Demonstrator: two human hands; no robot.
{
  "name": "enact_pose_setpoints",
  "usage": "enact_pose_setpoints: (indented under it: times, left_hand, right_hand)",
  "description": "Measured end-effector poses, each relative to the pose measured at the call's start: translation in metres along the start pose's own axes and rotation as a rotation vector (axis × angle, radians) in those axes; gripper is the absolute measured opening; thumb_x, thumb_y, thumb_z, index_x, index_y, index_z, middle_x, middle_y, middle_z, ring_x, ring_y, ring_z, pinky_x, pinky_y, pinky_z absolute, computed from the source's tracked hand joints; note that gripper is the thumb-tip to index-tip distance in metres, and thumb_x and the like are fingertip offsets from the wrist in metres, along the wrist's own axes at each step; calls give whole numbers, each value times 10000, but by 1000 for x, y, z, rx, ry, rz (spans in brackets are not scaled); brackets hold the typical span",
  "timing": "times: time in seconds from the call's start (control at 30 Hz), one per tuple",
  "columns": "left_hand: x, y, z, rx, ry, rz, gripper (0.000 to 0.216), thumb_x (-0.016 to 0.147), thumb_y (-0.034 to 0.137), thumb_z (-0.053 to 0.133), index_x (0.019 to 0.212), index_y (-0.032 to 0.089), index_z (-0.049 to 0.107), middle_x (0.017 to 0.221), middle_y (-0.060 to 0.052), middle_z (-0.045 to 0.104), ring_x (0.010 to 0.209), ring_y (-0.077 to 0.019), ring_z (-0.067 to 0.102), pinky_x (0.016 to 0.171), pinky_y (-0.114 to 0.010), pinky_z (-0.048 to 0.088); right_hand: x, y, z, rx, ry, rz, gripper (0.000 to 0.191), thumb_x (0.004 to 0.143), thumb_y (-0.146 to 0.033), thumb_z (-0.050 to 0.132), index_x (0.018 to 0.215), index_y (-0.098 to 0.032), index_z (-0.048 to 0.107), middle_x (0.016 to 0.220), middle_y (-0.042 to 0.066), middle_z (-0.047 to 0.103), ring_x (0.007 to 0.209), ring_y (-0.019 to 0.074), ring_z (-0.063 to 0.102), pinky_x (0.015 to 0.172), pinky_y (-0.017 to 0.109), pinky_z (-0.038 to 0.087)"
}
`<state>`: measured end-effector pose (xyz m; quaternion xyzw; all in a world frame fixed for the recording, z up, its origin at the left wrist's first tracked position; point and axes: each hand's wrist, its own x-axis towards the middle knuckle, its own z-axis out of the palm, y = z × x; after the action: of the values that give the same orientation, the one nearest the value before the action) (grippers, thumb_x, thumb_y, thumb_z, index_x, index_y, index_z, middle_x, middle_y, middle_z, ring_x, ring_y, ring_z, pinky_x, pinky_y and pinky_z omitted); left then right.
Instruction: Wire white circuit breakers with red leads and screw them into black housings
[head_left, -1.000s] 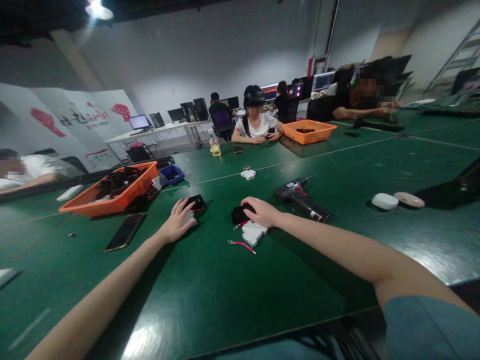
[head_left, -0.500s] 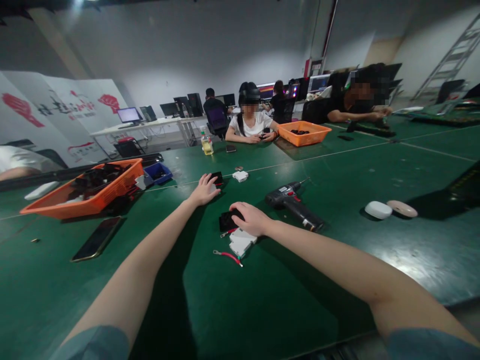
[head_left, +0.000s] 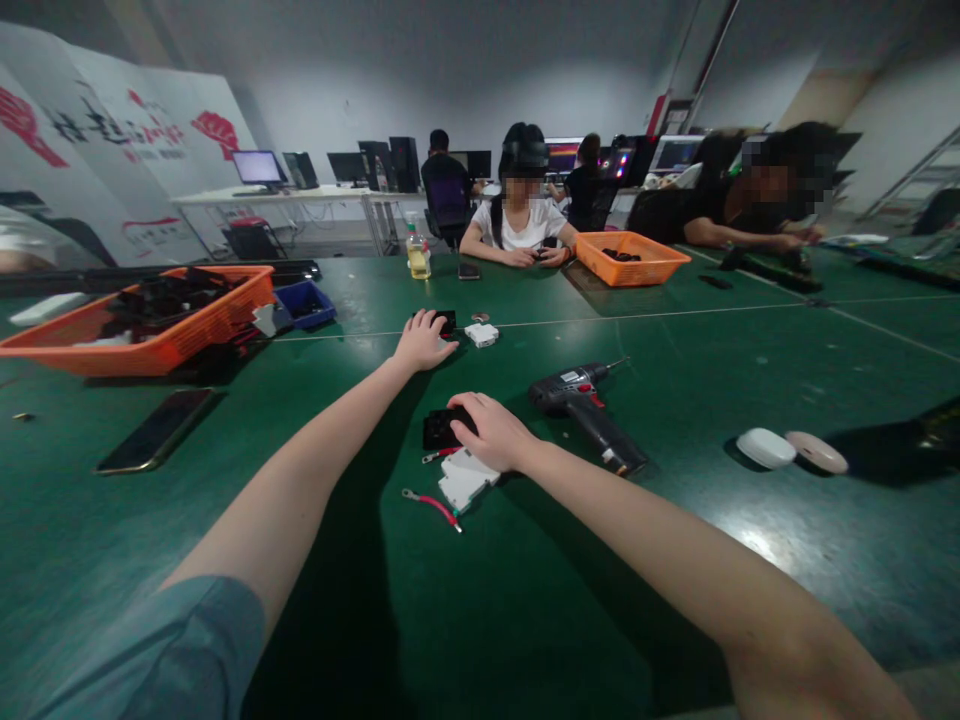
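Note:
My left hand [head_left: 424,342] is stretched forward, its fingers curled over a black block [head_left: 448,320], with bits of red and white showing under the fingers. Nearer to me, my right hand [head_left: 495,435] grips a second black block [head_left: 437,430] from its right side; the palm partly covers it. White plastic blocks [head_left: 465,480] lie just below that hand. A short red wire with ring end [head_left: 435,505] rests in front of them, and another red wire [head_left: 441,455] pokes out beneath the black block. A separate white block [head_left: 481,335] sits right of my left hand.
A cordless drill [head_left: 589,405] lies to the right, its bit pointing away. On the left are an orange basket [head_left: 142,355] of black parts, a blue bin [head_left: 306,305] and a phone [head_left: 157,430]. Across the table a person sits by another orange basket [head_left: 634,262].
The view has tilted down and shifted a little. My left hand has moved slightly away and to the right with its black block. My right hand stays over its block.

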<state>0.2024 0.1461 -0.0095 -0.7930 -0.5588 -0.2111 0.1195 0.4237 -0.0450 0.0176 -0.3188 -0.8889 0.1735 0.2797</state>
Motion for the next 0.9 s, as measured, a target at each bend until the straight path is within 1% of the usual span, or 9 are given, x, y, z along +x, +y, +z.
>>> enact_pose_setpoints:
  times: [0.13, 0.27, 0.4, 0.53, 0.6, 0.67, 0.73, 0.8, 0.9]
  left_hand:
    - [-6, 12, -8, 7, 72, -23, 606, 905, 546, 471, 1351, 136, 504, 1480, -179, 423, 1436, -363, 283, 1195, -526, 176]
    - [-42, 20, -34, -86, 159, -86, 461, 969, 421, 374, 1303, 142, 528, 1417, -174, 477, 1386, -315, 357, 1168, -496, 267]
    - [-122, 29, -80, -170, 112, 48, 385, 975, 373, 376, 1278, 185, 519, 1319, -133, 542, 1277, -279, 462, 1107, -472, 379]
    - [-214, 46, -135, -211, -27, 170, 336, 950, 309, 439, 1257, 196, 513, 1248, -121, 582, 1183, -251, 531, 1026, -434, 454]
    - [-244, 56, -156, -231, -99, 270, 311, 945, 267, 437, 1233, 199, 531, 1205, -119, 609, 1129, -229, 561, 973, -389, 476]
    - [-257, 64, -169, -228, -185, 380, 277, 946, 238, 422, 1175, 207, 574, 1138, -106, 643, 1044, -203, 601, 894, -339, 489]
    - [-258, 67, -173, -210, -253, 470, 211, 949, 261, 424, 988, 204, 624, 911, -63, 673, 808, -162, 624, 721, -289, 470]
    - [-252, 67, -173, -224, -311, 493, 279, 961, 320, 431, 777, 201, 603, 701, -20, 632, 620, -127, 574, 591, -269, 399]
    - [-245, 63, -171, -249, -328, 475, 437, 998, 357, 385, 632, 193, 559, 588, -4, 601, 534, -104, 534, 542, -268, 327]
  right_hand:
    - [0, 0, 0, -1, 0, -6, 250, 975, -276, 477, 1193, -169, 534, 1139, 105, 619, 1074, 229, 552, 968, 390, 427]
    - [-2, -3, -3, 8, -6, 5, 263, 1003, -310, 434, 1202, -170, 534, 1150, 111, 613, 1081, 224, 557, 962, 380, 434]
    - [-3, -4, -3, 14, -1, -2, 274, 1009, -317, 426, 1208, -165, 537, 1161, 116, 610, 1103, 223, 553, 981, 378, 425]
    - [-3, -4, -1, 26, -9, -4, 281, 1005, -313, 427, 1209, -156, 539, 1168, 123, 609, 1118, 233, 546, 994, 396, 420]
    - [-2, -5, 0, 29, -18, 8, 290, 1006, -324, 421, 1213, -159, 539, 1170, 123, 608, 1114, 238, 548, 986, 407, 426]
    - [-2, -6, 1, 34, -26, 15, 295, 1009, -332, 415, 1220, -166, 536, 1181, 121, 606, 1122, 240, 548, 989, 414, 427]
    - [-1, -8, 1, 40, -28, 20, 298, 1012, -338, 408, 1229, -175, 532, 1194, 118, 602, 1136, 239, 546, 997, 416, 427]
    - [-1, -8, 2, 38, -27, 36, 299, 1011, -346, 407, 1228, -182, 532, 1195, 115, 601, 1135, 237, 550, 997, 416, 432]
    - [0, -8, 4, 31, -34, 59, 300, 1008, -351, 408, 1224, -185, 535, 1188, 114, 601, 1116, 235, 562, 983, 413, 444]
